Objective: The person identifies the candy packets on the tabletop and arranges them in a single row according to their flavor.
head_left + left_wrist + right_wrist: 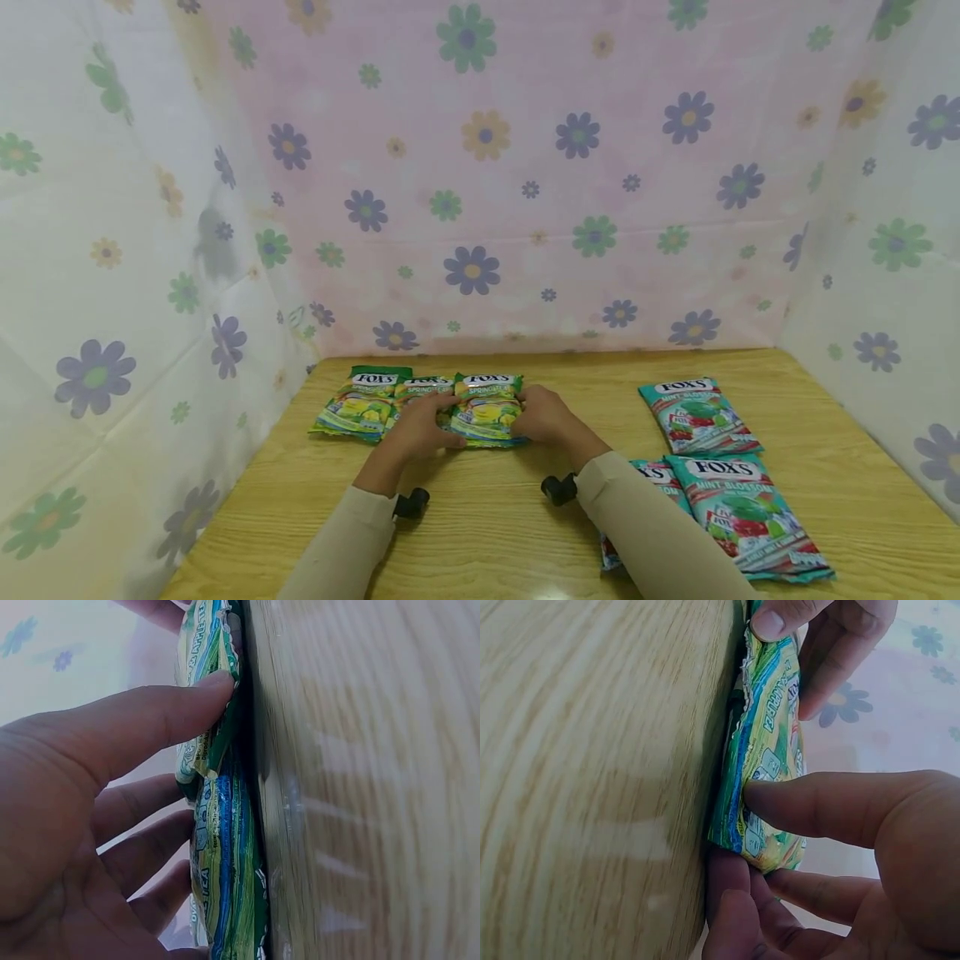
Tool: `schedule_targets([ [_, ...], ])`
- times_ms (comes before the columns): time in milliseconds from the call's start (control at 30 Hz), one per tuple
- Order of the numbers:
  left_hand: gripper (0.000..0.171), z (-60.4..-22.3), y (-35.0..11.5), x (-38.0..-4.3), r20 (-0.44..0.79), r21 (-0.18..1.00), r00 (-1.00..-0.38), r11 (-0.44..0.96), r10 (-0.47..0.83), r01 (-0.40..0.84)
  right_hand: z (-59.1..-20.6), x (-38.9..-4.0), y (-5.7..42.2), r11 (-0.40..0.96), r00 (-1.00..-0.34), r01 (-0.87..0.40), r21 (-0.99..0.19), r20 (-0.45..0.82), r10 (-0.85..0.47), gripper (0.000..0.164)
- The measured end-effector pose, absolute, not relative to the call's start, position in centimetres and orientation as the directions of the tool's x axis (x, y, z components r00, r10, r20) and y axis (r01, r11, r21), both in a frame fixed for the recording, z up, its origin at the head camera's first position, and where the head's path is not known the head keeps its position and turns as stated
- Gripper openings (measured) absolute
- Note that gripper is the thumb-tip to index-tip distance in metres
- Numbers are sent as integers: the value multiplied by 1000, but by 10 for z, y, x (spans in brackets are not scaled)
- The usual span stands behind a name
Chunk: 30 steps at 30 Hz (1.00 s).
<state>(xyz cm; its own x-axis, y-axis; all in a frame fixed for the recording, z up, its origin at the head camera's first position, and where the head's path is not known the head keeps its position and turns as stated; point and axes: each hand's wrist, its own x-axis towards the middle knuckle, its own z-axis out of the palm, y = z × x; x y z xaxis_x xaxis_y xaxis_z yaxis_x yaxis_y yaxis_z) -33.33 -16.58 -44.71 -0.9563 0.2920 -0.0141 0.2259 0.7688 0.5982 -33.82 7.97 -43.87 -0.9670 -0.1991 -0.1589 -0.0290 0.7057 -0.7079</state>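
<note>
In the head view, three green-and-yellow Fox's candy packets stand in a row at the far left of the table. My left hand (417,432) reaches over the middle packet (422,388) and grips the left side of the right-hand packet (486,417). Its thumb (187,712) presses the near corner, where that packet overlaps its neighbour. On the opposite side, my right hand (549,418) pinches the same packet, thumb (802,802) on the printed face and fingers at the side edge. The leftmost packet (358,408) lies untouched, partly against the middle one.
On the right of the wooden table (480,525) lie three teal Fox's packets: a far one (701,421), a near one (750,521), and a third (656,473) partly hidden by my right sleeve. Flowered cloth (525,233) encloses the back and both sides.
</note>
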Motion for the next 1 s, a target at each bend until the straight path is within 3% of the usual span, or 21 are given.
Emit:
schedule_targets([
  [333,78,-450,-174,-337,-22,579,-967,791,255,196,-441,-346,67,765,-971,-80,-639,-123,-204,55],
  [600,76,-451,-177,-338,-3,574,-960,786,281,228,-440,-345,67,777,-972,-82,-624,-122,-200,62],
  [833,75,-450,-174,-337,10,579,-958,779,287,240,-441,-345,69,777,-972,-90,-622,-113,-204,39],
  [1000,76,-451,-173,-336,11,570,-960,787,281,237,-440,-343,71,778,-972,-100,-620,-107,-210,38],
])
